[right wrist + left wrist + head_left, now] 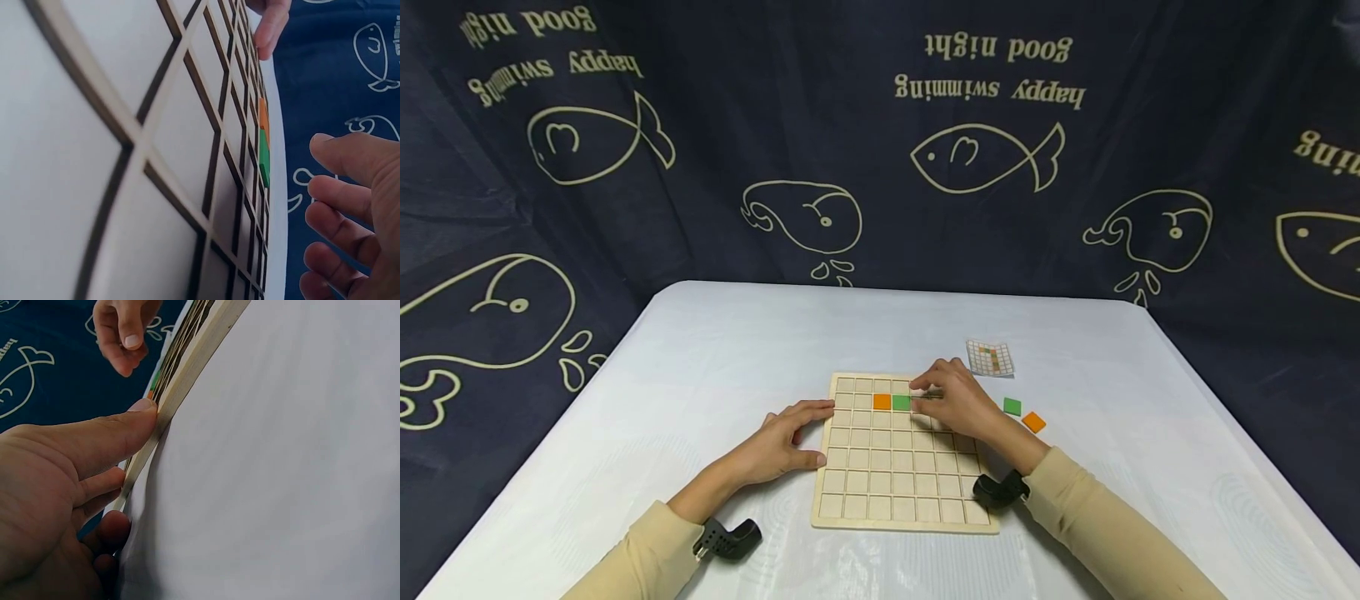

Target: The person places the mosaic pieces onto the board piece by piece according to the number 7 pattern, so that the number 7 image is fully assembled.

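A square wooden grid board (pixel 880 483) lies flat on the table. Side by side in its second row from the far edge sit an orange tile (pixel 882 402) and a green tile (pixel 901 402). My left hand (pixel 778 444) touches the board's left edge with fingertips and thumb; the left wrist view shows the thumb (pixel 119 437) against the wooden rim. Just right of the green tile, my right hand (pixel 957 398) hovers over the board. In the right wrist view its fingers (pixel 337 225) are loosely bent and apart, with nothing seen between them.
Right of the board lie a loose green tile (pixel 1012 407) and a loose orange tile (pixel 1033 422). Beyond the right hand is a small card (pixel 991 358) printed with a coloured grid. A dark blue patterned cloth (pixel 865 100) hangs behind the white table (pixel 737 333).
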`<state>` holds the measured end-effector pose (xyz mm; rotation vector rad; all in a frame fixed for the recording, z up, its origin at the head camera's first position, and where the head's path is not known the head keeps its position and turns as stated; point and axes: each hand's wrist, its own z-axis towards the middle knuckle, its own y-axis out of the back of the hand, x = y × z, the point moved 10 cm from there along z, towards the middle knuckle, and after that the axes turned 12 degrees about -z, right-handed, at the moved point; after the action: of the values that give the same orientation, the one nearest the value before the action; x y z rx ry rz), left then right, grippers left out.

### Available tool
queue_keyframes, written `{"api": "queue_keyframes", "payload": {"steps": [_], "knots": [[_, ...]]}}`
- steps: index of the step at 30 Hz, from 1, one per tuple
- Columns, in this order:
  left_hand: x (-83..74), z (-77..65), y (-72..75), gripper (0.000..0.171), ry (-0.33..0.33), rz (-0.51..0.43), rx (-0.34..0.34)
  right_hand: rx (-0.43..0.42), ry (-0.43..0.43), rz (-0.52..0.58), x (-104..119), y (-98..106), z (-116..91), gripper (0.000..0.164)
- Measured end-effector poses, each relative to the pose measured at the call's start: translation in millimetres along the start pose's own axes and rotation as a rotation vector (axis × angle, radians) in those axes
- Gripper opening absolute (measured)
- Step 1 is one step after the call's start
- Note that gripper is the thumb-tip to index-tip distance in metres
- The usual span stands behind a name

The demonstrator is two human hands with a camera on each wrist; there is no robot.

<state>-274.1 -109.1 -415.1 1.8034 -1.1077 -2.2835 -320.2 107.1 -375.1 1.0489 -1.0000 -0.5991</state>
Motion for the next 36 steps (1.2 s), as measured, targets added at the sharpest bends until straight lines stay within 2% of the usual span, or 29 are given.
{"api": "queue_keyframes", "payload": {"steps": [8, 16, 27, 36], "knots": [[1.6, -0.1, -0.8, 0.067, 0.003, 0.006, 0.006, -0.039, 0.008, -0.018, -5.8, 9.2, -5.7, 0.028], [-0.6, 0.0, -1.0, 0.067, -0.02, 0.028, 0.017, -0.059, -0.039, -0.025, -18.9, 17.2, -14.1, 0.028], [0.3, -0.6, -0.2, 0.068, -0.003, 0.019, 0.017, -0.072, -0.066, -0.004, -32.7, 30.9, -29.3, 0.03], [0.9, 0.2, -0.4, 0.067, -0.009, 0.025, 0.016, -0.105, -0.091, -0.043, -44.2, 37.3, -42.6, 0.027]]}}
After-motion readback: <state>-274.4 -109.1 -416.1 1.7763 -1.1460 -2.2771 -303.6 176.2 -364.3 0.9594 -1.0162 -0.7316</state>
